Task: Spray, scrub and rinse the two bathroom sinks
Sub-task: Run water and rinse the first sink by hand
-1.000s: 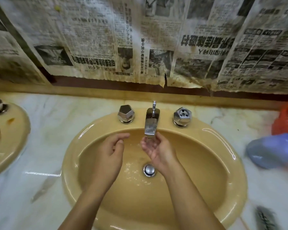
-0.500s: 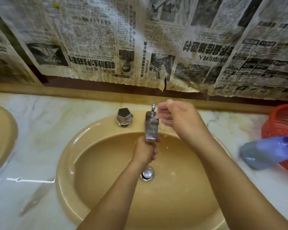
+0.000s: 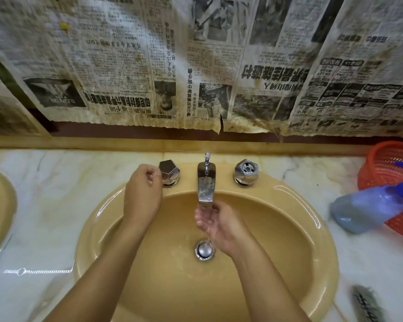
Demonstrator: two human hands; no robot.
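Your tan sink (image 3: 289, 228), wet and speckled round the drain (image 3: 204, 249), your right hand (image 3: 216, 220) cupped loose under the tap (image 3: 205, 184) at 12 o'clock, your left hand (image 3: 142, 194) loosely curled, holding nothing, beside the 11 o'clock knob (image 3: 169, 172).

— Where is there room?
— The bare table (image 3: 56, 205) left of the basin (image 3: 300, 205).
— And right?
— A bottle (image 3: 368, 210) leaning on a basket (image 3: 382, 163), a brush (image 3: 367, 303) nearer.

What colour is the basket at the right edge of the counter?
The basket is orange-red mesh plastic, seen best in the head view, the only one.
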